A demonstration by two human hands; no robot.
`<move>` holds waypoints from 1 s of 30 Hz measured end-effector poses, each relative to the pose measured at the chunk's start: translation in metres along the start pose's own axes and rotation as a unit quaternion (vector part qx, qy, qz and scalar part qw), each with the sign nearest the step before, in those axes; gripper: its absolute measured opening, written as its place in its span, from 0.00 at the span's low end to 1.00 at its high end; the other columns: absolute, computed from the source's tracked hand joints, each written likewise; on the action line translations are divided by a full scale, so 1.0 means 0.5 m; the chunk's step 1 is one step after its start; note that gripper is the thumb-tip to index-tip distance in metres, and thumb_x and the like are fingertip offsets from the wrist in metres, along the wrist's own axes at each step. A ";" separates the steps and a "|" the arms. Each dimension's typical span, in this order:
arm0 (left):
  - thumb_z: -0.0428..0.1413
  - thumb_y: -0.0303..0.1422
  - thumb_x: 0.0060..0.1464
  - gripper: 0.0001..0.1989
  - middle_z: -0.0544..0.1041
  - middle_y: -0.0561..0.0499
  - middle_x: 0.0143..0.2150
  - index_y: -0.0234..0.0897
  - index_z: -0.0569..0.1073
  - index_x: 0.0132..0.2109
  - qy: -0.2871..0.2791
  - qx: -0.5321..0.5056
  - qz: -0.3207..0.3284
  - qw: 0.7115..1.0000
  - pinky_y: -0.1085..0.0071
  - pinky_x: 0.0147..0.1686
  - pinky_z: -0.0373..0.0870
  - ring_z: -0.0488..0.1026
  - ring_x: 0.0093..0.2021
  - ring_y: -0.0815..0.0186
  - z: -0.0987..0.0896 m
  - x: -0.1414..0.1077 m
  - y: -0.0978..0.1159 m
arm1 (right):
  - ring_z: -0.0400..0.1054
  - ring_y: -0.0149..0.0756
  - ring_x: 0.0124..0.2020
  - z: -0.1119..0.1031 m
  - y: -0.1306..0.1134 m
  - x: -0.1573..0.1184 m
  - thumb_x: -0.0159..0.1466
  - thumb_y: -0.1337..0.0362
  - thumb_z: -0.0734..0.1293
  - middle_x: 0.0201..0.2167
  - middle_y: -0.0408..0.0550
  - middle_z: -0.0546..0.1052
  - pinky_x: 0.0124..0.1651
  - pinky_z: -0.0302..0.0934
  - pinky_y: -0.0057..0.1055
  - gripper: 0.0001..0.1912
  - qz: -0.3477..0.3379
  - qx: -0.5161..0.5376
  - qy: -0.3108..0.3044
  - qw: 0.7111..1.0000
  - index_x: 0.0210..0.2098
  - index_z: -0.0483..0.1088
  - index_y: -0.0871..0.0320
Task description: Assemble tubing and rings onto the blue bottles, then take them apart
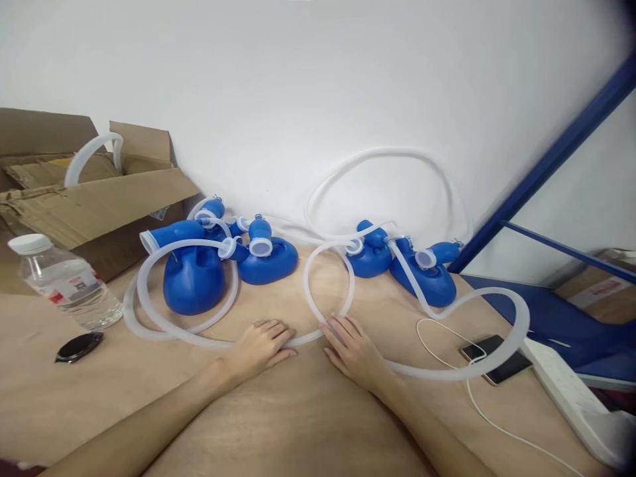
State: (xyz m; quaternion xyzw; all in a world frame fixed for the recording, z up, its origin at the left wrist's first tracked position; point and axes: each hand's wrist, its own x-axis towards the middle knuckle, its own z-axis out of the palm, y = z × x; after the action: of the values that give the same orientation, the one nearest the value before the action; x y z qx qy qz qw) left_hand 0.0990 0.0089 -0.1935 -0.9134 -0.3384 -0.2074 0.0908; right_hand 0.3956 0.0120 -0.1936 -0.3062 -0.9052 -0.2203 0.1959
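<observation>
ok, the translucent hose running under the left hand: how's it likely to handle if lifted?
The hose is probably bendy but springy: it holds broad, smooth curves without visible kinks. Likely light for its length, as it looks hollow. It may tug the blue handled bottle, since one end appears to meet a white collar there.

Blue bottles [193, 285], their mouths rimmed in white, rest on the table [44, 411] in 2 groups: 2 close together at right and at least 2 at left (overlap hides the full count). Pale, cloudy tubes [521, 319] run among them in loose loops; 1 curves around the left group's front, 1 arches high behind the right pair.
</observation>
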 end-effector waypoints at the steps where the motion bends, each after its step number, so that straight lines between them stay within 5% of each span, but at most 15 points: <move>1: 0.48 0.47 0.73 0.23 0.83 0.43 0.48 0.34 0.76 0.56 -0.002 -0.001 0.003 1.000 0.62 0.48 0.78 0.81 0.48 0.58 -0.002 0.000 0.001 | 0.68 0.51 0.64 -0.001 0.001 0.000 0.72 0.66 0.63 0.60 0.60 0.77 0.65 0.65 0.50 0.23 -0.005 -0.002 0.003 1.000 0.65 0.70 0.63; 6: 0.48 0.38 0.73 0.16 0.83 0.44 0.45 0.34 0.77 0.54 0.072 0.031 0.053 0.996 0.65 0.43 0.78 0.81 0.45 0.60 -0.031 0.001 0.005 | 0.70 0.50 0.61 -0.012 -0.001 -0.008 0.70 0.70 0.64 0.57 0.58 0.79 0.62 0.68 0.51 0.21 -0.072 0.003 0.046 0.996 0.61 0.73 0.58; 9: 0.49 0.31 0.71 0.13 0.84 0.43 0.46 0.35 0.78 0.51 0.146 0.089 0.036 0.985 0.65 0.42 0.76 0.81 0.45 0.59 -0.091 -0.003 -0.026 | 0.72 0.49 0.58 -0.019 -0.013 -0.018 0.70 0.70 0.64 0.53 0.56 0.80 0.60 0.69 0.52 0.18 -0.097 0.036 0.054 0.993 0.58 0.76 0.58; 11: 0.50 0.32 0.70 0.13 0.83 0.42 0.48 0.37 0.78 0.51 0.201 0.131 -0.063 0.969 0.64 0.43 0.75 0.80 0.46 0.57 -0.148 -0.009 -0.071 | 0.72 0.46 0.58 -0.026 -0.022 -0.022 0.70 0.69 0.65 0.53 0.55 0.80 0.61 0.70 0.49 0.17 -0.101 0.081 0.046 0.991 0.57 0.76 0.57; 13: 0.50 0.38 0.70 0.16 0.82 0.40 0.53 0.37 0.78 0.54 0.210 0.164 -0.242 0.933 0.59 0.47 0.75 0.79 0.51 0.51 -0.205 -0.017 -0.126 | 0.70 0.45 0.62 -0.035 -0.026 -0.021 0.72 0.66 0.65 0.58 0.55 0.78 0.63 0.69 0.47 0.18 -0.095 0.133 0.014 0.986 0.59 0.75 0.55; 16: 0.44 0.45 0.71 0.26 0.78 0.33 0.57 0.31 0.75 0.58 0.146 0.180 -0.439 0.868 0.49 0.51 0.74 0.74 0.57 0.39 -0.253 -0.034 -0.196 | 0.65 0.43 0.68 -0.047 -0.020 -0.014 0.75 0.61 0.63 0.65 0.56 0.73 0.67 0.67 0.45 0.21 -0.045 0.179 -0.071 0.980 0.65 0.71 0.55; 19: 0.44 0.48 0.70 0.30 0.74 0.29 0.62 0.29 0.72 0.63 0.084 0.156 -0.493 0.852 0.46 0.46 0.75 0.76 0.53 0.36 -0.240 -0.050 -0.219 | 0.64 0.43 0.70 -0.049 -0.010 -0.011 0.75 0.58 0.63 0.67 0.55 0.72 0.70 0.63 0.47 0.22 0.023 0.176 -0.121 0.977 0.67 0.69 0.54; 23: 0.47 0.47 0.67 0.35 0.68 0.21 0.65 0.24 0.63 0.71 0.077 0.172 -0.502 0.844 0.44 0.51 0.72 0.74 0.56 0.33 -0.194 -0.051 -0.202 | 0.66 0.47 0.68 -0.040 -0.003 -0.022 0.75 0.57 0.63 0.66 0.57 0.73 0.71 0.60 0.56 0.23 0.060 0.134 -0.124 0.981 0.67 0.69 0.55; 30: 0.46 0.43 0.68 0.28 0.79 0.30 0.52 0.28 0.72 0.64 0.050 0.114 -0.403 0.907 0.44 0.53 0.71 0.76 0.54 0.38 -0.169 -0.006 -0.144 | 0.66 0.47 0.68 -0.037 -0.018 -0.011 0.74 0.63 0.64 0.65 0.61 0.72 0.65 0.68 0.49 0.25 0.045 0.126 -0.043 0.990 0.69 0.67 0.57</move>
State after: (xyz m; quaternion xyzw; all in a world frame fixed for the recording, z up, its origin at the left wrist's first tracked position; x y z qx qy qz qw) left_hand 0.0228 0.0356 -0.1174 -0.6710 -0.6941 -0.2318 0.1195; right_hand 0.3981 -0.0064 -0.1835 -0.3285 -0.9186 -0.0820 0.2038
